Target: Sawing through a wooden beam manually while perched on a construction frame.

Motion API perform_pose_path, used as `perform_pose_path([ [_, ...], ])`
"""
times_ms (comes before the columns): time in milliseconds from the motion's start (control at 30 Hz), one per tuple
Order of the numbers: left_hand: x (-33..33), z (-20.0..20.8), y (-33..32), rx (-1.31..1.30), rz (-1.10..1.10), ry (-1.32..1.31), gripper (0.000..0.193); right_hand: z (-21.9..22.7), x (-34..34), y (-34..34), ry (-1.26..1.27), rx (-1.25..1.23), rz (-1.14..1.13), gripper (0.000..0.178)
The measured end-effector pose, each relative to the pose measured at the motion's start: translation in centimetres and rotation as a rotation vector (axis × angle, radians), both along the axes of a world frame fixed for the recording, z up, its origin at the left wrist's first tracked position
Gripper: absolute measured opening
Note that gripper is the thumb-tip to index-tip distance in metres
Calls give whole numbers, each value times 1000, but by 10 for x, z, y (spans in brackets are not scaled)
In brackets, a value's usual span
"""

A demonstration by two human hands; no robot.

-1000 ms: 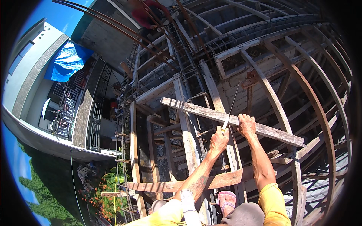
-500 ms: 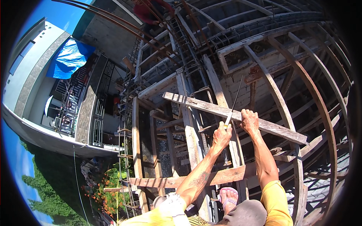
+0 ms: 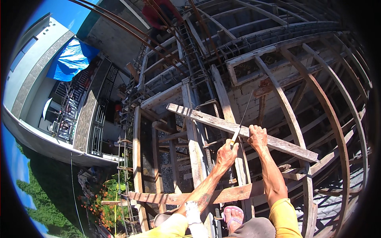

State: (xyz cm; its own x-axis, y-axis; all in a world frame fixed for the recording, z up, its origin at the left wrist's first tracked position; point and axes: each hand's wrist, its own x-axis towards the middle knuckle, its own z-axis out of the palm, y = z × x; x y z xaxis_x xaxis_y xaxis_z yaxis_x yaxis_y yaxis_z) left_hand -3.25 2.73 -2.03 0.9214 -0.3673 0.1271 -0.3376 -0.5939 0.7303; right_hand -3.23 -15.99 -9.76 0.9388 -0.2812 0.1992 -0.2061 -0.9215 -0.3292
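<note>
A weathered wooden plank [image 3: 206, 118] slants across in front of me, lying over upright form boards. My right hand [image 3: 258, 137] is closed over it, right of its middle. My left hand [image 3: 227, 154] grips the pale yellowish handle of a handsaw [image 3: 245, 110]. Its thin, dark blade is seen nearly edge-on, so I cannot make out its teeth. The blade crosses the plank just left of my right hand and points away from me. Below, another board [image 3: 234, 193] runs across under my forearms.
Timber framing [image 3: 291, 107] and steel rebar [image 3: 198, 75] surround me, with gaps between. My sandalled foot [image 3: 234, 216] is below. At the far top a person in red [image 3: 156, 16] is among the bars. A house with a blue tarp [image 3: 72, 59] stands left.
The whole view has shifted slightly, so things sit lower and further left. My left hand has drawn the saw back a little toward me. My right hand keeps its place on the plank.
</note>
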Motion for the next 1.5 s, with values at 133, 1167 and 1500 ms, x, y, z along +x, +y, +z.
perform_pose_path([
  [133, 15, 38, -18, 96, -36, 153, 30, 9, -3, -8, -39, -10, -10, 26],
  [1167, 12, -17, -9, -121, 8, 83, 34, 24, 15, -28, 130, 168, 58, 56],
  [1500, 6, -5, -5, -28, 6, 95, 32, 11, 0, -18, 33, 99, -6, 44],
])
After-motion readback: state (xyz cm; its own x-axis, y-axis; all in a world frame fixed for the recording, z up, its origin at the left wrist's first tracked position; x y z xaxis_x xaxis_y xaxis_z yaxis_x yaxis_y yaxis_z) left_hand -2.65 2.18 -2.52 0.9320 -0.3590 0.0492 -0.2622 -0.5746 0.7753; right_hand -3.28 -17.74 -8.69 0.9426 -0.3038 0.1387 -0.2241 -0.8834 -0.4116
